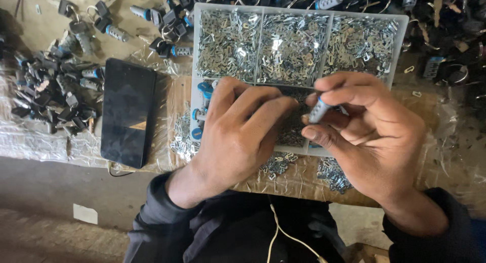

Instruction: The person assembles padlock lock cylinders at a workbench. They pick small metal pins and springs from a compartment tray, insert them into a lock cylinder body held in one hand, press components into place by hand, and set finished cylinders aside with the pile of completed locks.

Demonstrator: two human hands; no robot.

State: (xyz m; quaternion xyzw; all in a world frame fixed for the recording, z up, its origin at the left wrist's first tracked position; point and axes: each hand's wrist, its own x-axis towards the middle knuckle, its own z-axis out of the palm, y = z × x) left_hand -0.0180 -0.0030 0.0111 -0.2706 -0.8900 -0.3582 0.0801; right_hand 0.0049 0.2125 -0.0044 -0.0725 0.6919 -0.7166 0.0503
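Over the near edge of the compartment tray (195,66), both hands meet above its lower row. Right hand (374,141): thumb and forefinger closed in a pinch on a small lock cylinder (320,110), silver-grey with a blue band; its long axis tilts from lower left to upper right, lower end facing the left hand. Left hand (238,136): fingers curled down and bunched, tips just beside the cylinder's lower end, slightly left of it; whether they pinch a small part cannot be told, since the fingertips are turned away. The right hand alone carries the cylinder; the left is the nearer one to its free end. Left of the tray, a dark phone (127,111) lies flat on plastic sheeting. Beyond the hands, three upper compartments hold small stamped metal plates (291,40). Farther left and along the top, loose lock cylinders with black-headed keys (55,96) lie in heaps.
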